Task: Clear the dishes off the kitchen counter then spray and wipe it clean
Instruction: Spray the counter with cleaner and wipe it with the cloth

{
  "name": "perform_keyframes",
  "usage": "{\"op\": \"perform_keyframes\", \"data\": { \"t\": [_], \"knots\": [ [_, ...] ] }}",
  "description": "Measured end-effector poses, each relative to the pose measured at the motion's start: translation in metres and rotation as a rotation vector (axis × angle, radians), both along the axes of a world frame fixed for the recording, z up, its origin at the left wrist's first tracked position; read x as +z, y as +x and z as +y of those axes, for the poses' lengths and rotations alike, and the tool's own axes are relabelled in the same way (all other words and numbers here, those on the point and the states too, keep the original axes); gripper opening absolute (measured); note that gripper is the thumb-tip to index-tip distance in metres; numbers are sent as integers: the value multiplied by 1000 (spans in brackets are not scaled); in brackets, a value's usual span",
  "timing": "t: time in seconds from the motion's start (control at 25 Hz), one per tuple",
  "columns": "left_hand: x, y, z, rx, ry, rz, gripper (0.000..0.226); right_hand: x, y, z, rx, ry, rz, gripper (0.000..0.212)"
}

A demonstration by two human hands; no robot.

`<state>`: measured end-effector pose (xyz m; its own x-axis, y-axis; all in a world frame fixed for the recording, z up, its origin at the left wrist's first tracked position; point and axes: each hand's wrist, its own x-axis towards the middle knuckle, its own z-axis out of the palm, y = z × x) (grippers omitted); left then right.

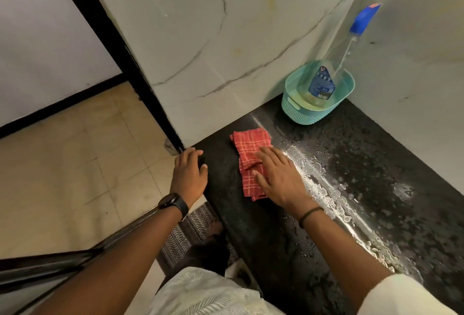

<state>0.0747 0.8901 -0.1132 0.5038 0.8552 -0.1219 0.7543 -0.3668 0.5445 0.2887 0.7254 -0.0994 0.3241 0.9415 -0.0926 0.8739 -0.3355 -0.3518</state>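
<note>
A folded red checked cloth (248, 149) lies on the black stone counter (351, 189) near its left end. My right hand (278, 176) presses flat on the cloth's near half, fingers straight and spread. My left hand (189, 174) rests on the counter's left front corner, fingers bent over the edge, holding nothing. A clear spray bottle (334, 66) with a blue trigger head stands tilted in a teal basket (301, 111) in the back corner. Wet streaks and droplets shine along the counter to the right of the cloth.
Marble-look walls close the counter at the back and right. Beige tiled floor (75, 176) lies to the left, below a dark door frame (120, 56). A striped mat (190, 229) lies at the counter's foot. A dark rail crosses the lower left.
</note>
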Motion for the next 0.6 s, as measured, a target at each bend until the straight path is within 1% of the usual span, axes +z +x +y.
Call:
{"op": "perform_keyframes", "data": {
  "t": [0.08,0.2,0.28,0.4,0.48,0.6],
  "knots": [
    [0,-14,-6,7,-12,57,50,-12,-7,25,13,-55,-44,65],
    [2,-24,-11,-13,-144,74,55,-36,-10,50,-47,-127,-63,66],
    [7,-26,-11,-3,-271,9,56,-43,-4,65,-108,-128,-69,66],
    [20,-30,2,137,-436,-165,54,-41,-15,93,-153,-126,-55,67],
    [25,-34,15,201,-503,-218,51,-38,-43,107,-130,-114,-33,67],
    [25,-36,16,205,-456,-196,51,-35,-98,107,28,-109,-48,66]
  ]
}}
